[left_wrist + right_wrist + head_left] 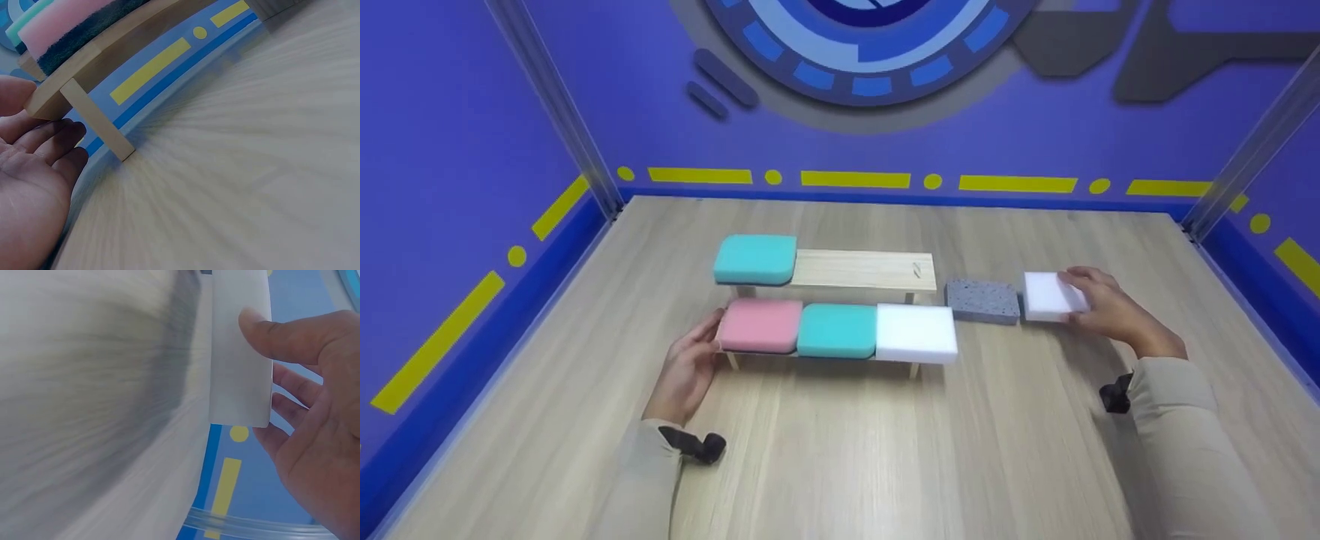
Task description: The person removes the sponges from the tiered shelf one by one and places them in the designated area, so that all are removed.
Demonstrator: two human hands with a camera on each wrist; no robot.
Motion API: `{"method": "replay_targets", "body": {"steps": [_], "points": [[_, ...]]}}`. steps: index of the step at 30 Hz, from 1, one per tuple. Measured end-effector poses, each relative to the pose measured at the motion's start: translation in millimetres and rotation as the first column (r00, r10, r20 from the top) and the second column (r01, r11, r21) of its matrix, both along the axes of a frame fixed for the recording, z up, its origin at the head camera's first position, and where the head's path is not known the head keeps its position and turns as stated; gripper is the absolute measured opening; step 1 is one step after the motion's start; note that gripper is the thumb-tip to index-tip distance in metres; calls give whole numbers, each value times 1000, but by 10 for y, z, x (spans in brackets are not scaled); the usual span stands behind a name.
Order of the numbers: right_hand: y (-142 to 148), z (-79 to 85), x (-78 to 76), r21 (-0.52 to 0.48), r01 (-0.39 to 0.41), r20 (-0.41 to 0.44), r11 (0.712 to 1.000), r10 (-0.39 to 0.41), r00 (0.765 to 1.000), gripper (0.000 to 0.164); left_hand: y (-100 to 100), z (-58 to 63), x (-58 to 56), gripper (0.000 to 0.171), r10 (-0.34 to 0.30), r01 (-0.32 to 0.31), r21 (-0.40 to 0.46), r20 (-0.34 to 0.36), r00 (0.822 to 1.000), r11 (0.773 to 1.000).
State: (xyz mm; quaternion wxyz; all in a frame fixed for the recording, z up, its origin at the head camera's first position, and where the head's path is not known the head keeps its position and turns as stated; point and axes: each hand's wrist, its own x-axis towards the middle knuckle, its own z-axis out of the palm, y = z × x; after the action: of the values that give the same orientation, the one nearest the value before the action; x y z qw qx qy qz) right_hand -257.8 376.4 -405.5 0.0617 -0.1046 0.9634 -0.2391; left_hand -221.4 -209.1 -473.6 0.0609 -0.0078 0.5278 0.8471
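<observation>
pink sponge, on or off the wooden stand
On: the left wrist view shows the pink sponge lying on the wooden stand, its dark bottom layer against the wood.

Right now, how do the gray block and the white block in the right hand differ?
The gray block is speckled with dark spots; the white block is plain. The right hand grips the white block, while neither of the hands touches the gray block. The gray block lies nearer the rear wooden stand; the white block is farther right. Both look rectangular.
</observation>
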Motion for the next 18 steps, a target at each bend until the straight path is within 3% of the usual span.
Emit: {"method": "replay_targets", "body": {"steps": [6, 18], "points": [[-12, -54, -8, 0, -9, -2, 1000, 9, 1000, 67, 2, -2, 4, 61, 9, -9, 2, -7, 1000, 1000], [-33, -128, -27, -8, 18, 90, 1000, -17, 996, 66, 4, -3, 0, 61, 8, -8, 22, -21, 1000, 1000]]}}
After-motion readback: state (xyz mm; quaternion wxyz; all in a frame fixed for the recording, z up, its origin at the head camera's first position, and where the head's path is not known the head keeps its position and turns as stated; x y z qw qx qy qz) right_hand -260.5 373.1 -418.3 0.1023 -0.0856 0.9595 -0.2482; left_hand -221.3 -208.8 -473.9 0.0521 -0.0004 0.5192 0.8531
